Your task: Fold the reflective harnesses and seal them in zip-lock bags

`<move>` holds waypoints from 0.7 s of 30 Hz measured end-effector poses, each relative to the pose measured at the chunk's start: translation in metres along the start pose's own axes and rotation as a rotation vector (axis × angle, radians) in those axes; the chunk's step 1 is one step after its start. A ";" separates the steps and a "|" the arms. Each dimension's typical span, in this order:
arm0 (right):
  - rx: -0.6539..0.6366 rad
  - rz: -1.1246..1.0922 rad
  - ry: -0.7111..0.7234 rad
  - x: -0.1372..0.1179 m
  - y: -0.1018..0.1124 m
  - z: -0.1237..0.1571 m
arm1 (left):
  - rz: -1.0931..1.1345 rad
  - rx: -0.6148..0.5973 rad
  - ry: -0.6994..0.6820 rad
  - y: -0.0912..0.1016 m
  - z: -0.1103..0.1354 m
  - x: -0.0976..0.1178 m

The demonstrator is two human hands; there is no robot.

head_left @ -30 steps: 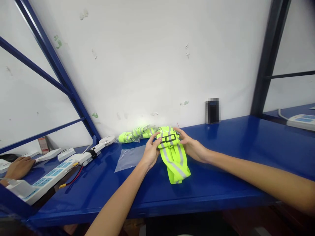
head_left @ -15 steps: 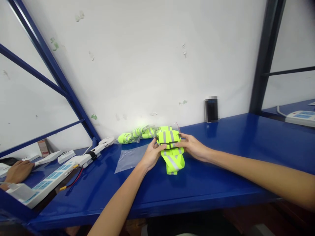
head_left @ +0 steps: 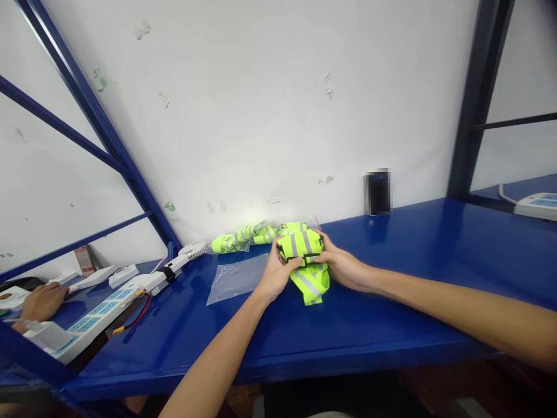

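Between my two hands is a rolled-up reflective belt [head_left: 300, 244], neon yellow with silver stripes and a black buckle on the side facing me. A loose end of it hangs down toward the table. My left hand [head_left: 277, 271] grips its left side, thumb on the front near the buckle. On the right side, my right hand [head_left: 342, 262] is closed round the roll, its fingers partly hidden behind. Left of my hands, a clear plastic bag [head_left: 237, 280] lies flat on the table. Behind it are several bagged neon reflective rolls [head_left: 252, 233] along the wall.
The blue table [head_left: 413, 278] meets a white wall. A black box-like object [head_left: 378, 193], blurred out, stands against it. To the left are a small white fan [head_left: 192, 250], a power strip [head_left: 100, 316] and a red-black cable [head_left: 138, 316]. Another person's hand [head_left: 46, 301] rests at far left.
The roll has become tighter and rounder, and less of the loose end hangs down. Both hands have wrapped further round it. The view has shifted slightly.
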State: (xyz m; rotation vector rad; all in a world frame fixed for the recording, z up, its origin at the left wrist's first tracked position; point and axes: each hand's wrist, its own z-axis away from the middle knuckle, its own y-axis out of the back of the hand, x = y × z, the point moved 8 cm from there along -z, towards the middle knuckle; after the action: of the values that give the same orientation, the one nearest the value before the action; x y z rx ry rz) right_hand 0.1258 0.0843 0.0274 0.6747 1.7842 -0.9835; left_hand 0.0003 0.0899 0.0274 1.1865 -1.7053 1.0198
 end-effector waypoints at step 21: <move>-0.212 0.361 0.094 -0.010 -0.001 0.000 | 0.064 0.133 0.072 0.015 -0.002 0.004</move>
State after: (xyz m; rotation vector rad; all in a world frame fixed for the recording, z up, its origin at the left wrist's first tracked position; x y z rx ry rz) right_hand 0.1289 0.0832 0.0374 0.8802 1.7368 -0.5198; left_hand -0.0149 0.0945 0.0290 1.1704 -1.6499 1.2164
